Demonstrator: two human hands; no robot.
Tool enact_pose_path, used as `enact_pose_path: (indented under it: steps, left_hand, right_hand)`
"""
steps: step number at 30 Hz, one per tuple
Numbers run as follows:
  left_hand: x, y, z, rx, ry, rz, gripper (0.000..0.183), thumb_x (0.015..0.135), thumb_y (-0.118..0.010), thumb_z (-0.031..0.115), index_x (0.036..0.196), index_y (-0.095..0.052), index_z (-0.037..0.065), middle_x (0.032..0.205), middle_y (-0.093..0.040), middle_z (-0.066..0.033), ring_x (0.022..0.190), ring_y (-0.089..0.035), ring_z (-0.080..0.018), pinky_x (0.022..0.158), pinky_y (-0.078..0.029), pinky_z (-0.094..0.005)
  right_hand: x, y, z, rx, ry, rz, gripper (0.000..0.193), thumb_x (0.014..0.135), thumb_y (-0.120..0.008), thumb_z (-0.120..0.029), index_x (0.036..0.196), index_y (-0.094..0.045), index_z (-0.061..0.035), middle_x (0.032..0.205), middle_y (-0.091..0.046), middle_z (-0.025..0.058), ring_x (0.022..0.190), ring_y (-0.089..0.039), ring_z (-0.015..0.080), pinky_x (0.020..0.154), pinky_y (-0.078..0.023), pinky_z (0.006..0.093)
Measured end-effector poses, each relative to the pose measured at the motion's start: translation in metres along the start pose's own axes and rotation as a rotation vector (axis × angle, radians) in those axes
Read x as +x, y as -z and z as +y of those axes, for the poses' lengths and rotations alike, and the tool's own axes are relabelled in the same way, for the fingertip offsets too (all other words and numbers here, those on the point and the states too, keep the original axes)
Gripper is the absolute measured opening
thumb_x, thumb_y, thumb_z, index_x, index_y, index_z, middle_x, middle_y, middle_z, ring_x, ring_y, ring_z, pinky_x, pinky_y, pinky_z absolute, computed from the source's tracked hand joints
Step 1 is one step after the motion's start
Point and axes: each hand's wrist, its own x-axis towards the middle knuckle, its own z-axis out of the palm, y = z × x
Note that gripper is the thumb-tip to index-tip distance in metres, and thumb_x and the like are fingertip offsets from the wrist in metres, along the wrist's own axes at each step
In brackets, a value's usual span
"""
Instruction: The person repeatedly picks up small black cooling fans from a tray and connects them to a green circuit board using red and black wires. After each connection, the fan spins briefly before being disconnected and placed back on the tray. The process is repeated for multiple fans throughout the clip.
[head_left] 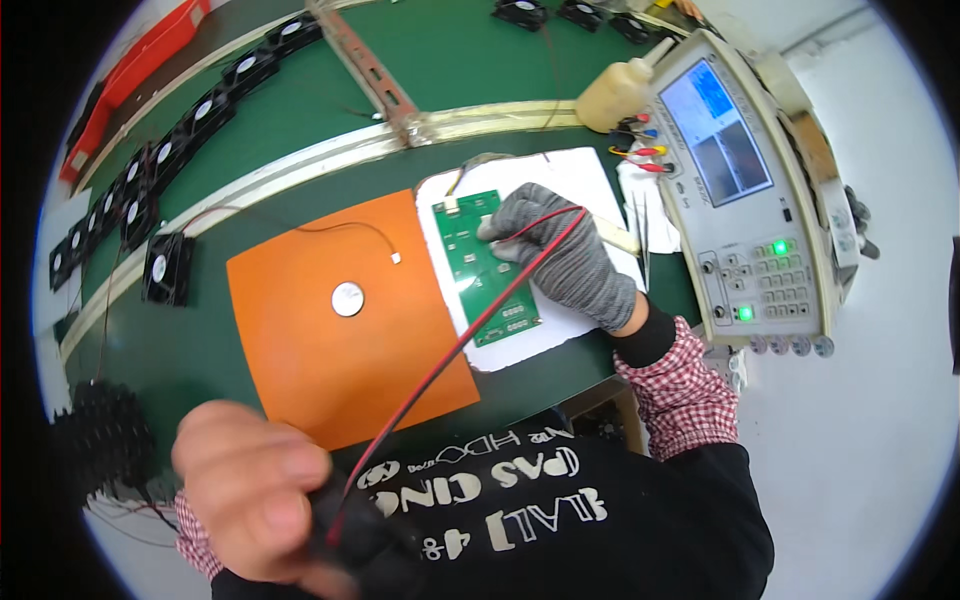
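My bare left hand (250, 490), close to the camera and blurred, grips a black fan (375, 550) that partly merges with my dark shirt. A red and black wire (440, 365) runs from the fan up to my right hand (560, 255), which wears a grey knitted glove. Its fingers are pinched on the wire's end, over the green circuit board (485, 285); the plug itself is hidden by the fingertips. The board lies on a white pad (580, 175). A white connector with thin wires (452, 203) is at the board's far left corner.
Left of the pad lies an orange sheet (400, 370) with a round white label (347, 299) and another fan's plug (395, 258). That fan (168, 268) stands farther left. Tweezers (641, 235), a bottle (612, 97) and a tester with a screen (750, 220) are at right. Several fans (205, 115) line the back.
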Motion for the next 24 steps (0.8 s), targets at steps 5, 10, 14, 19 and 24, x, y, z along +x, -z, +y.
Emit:
enact_pose_path:
  steps: [5,10,14,19,24]
  left_hand:
    - [0.017,0.020,0.018,-0.950,0.976,-0.277,0.047,0.091,-0.063,0.030,0.115,-0.050,-0.008,0.086,-0.064,-0.0269,0.069,-0.062,-0.0344,0.061,-0.049,-0.0443]
    - [0.022,0.016,0.010,0.055,0.370,-0.292,0.058,0.090,-0.064,0.037,0.127,-0.045,-0.004,0.101,-0.065,-0.0251,0.080,-0.062,-0.0281,0.073,-0.048,-0.0393]
    - [0.057,-0.015,-0.032,0.560,-0.204,-0.150,0.057,0.090,-0.064,0.029,0.131,-0.047,-0.005,0.121,-0.059,-0.0247,0.108,-0.055,-0.0355,0.092,-0.042,-0.0450]
    - [0.077,-0.037,-0.155,0.643,0.050,0.017,0.069,0.082,-0.073,0.031,0.138,-0.046,0.002,0.143,-0.045,-0.0217,0.134,-0.039,-0.0405,0.109,-0.035,-0.0483]
    - [0.003,0.038,-0.163,1.343,0.760,-0.443,0.070,0.075,-0.076,0.028,0.133,-0.048,0.002,0.141,-0.043,-0.0256,0.132,-0.040,-0.0419,0.107,-0.036,-0.0493]
  right_hand:
    - [-0.002,-0.001,0.015,-0.071,0.147,0.014,0.014,0.074,-0.074,-0.004,0.087,-0.068,-0.0033,0.091,-0.060,0.0107,0.089,-0.061,0.0261,0.083,-0.051,0.0361]
    - [-0.001,0.000,0.004,-0.152,0.117,0.035,0.015,0.073,-0.075,-0.001,0.086,-0.069,-0.0057,0.089,-0.063,0.0078,0.086,-0.064,0.0232,0.079,-0.053,0.0347]
    - [-0.004,0.000,0.011,-0.272,0.227,0.039,0.014,0.072,-0.072,-0.003,0.084,-0.066,-0.0071,0.084,-0.061,0.0093,0.083,-0.062,0.0302,0.075,-0.051,0.0422]
    - [-0.008,-0.003,-0.003,0.220,-0.003,0.193,0.011,0.087,-0.063,0.005,0.095,-0.064,-0.0022,0.088,-0.064,0.0042,0.083,-0.062,0.0137,0.076,-0.051,0.0269]
    - [-0.008,0.000,0.005,0.081,-0.005,0.283,0.022,0.085,-0.071,-0.002,0.106,-0.065,-0.0023,0.094,-0.066,0.0050,0.079,-0.060,0.0116,0.075,-0.050,0.0257]
